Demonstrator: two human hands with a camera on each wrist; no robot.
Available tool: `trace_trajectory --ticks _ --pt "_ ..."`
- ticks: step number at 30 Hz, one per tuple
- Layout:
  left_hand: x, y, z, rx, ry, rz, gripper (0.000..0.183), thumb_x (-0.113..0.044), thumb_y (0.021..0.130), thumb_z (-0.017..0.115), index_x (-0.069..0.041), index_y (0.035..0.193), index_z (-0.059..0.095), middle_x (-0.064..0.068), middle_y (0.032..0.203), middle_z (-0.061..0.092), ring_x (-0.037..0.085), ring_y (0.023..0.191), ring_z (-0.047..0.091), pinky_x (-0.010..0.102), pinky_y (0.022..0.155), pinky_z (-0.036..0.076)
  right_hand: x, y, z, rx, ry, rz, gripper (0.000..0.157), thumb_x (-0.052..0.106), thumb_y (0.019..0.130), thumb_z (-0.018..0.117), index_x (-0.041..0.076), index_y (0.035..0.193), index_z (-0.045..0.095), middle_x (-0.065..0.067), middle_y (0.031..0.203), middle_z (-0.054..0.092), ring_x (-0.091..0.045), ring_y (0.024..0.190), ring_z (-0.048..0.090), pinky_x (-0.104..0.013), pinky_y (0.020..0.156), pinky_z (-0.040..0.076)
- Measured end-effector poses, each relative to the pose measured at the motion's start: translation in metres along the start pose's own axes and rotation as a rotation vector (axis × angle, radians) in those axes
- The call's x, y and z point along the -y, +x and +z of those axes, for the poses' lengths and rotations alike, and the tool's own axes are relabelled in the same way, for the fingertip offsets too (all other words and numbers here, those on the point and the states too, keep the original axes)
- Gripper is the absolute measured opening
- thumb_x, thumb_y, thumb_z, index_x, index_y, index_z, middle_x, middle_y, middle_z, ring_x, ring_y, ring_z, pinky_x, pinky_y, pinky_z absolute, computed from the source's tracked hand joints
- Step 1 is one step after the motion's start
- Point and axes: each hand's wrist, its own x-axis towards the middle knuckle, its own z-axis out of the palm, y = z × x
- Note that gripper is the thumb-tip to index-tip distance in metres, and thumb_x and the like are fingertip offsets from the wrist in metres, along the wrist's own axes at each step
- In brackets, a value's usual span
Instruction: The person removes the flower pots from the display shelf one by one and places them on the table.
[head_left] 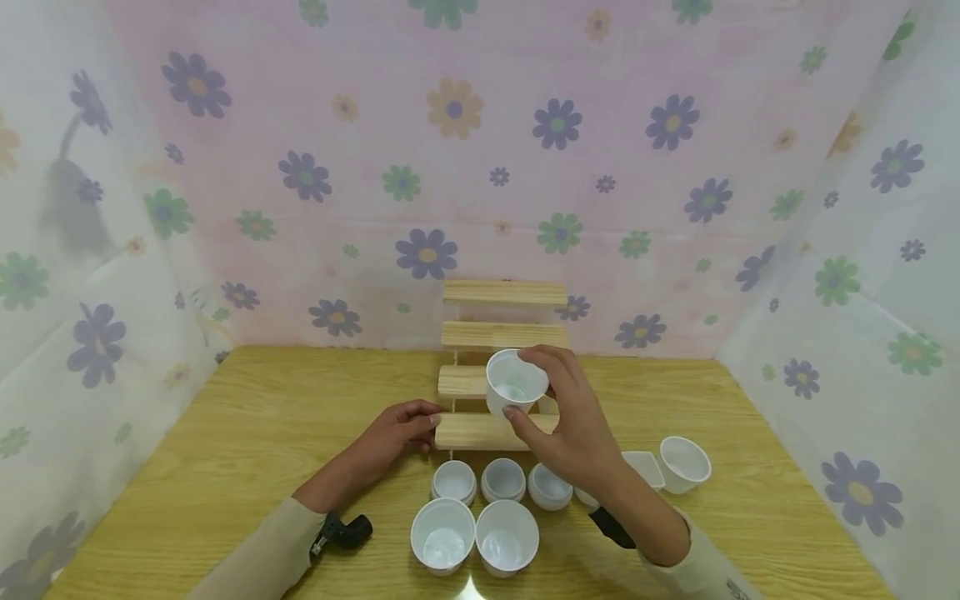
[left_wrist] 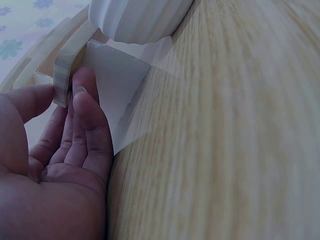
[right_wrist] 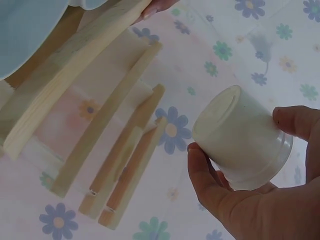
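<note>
A small white cup is held in the air by my right hand, thumb on one side and fingers on the other. In the head view the cup hangs in front of the middle steps of a wooden tiered stand, its mouth tipped toward the camera. My left hand holds the left end of the stand's lowest board, with the thumb on one face and fingertips on the other. The boards I can see carry nothing.
Before the stand sit three small white pots in a row, with two larger white cups nearer me. To the right, partly behind my right forearm, are a square white container and a tilted white cup. Flowered cloth encloses the table.
</note>
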Motion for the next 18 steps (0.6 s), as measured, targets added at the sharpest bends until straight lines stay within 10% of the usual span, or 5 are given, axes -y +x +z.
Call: trace_trajectory --ticks 18 --pt "-0.001 0.0 0.0 0.008 0.007 0.001 0.041 -0.028 0.112 0.058 0.003 0.139 0.06 0.007 0.099 0.065 0.02 0.091 0.064 0.03 0.081 0.057 -0.004 -0.017 -0.01 0.01 -0.071 -0.019 0.066 0.002 0.088 0.083 0.009 0.147 0.055 -0.01 0.147 0.05 -0.025 0.117 0.06 -0.042 0.087 0.062"
